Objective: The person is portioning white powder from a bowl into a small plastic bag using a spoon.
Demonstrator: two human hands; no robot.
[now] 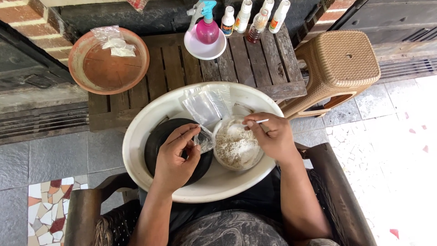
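Pinching a small clear plastic bag (205, 139) open with my left hand (175, 157), my right hand (273, 136) grips a thin white spoon (257, 121) over the round white bowl of pale powder (236, 146); bag looks unfilled.

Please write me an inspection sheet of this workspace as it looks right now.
Surface: wide white basin on the person's lap, before a low wooden table.
Job's things: small clear bag; white spoon; bowl of pale powder; black dish; spare clear bags.
Clutter: clay dish with filled bags; pink spray bottle on a white plate; four small bottles.
Grips: left hand pinches the bag; right hand holds the spoon.
Cables: nothing seen.
Surroundings: tan plastic stool, brick wall, tiled floor.
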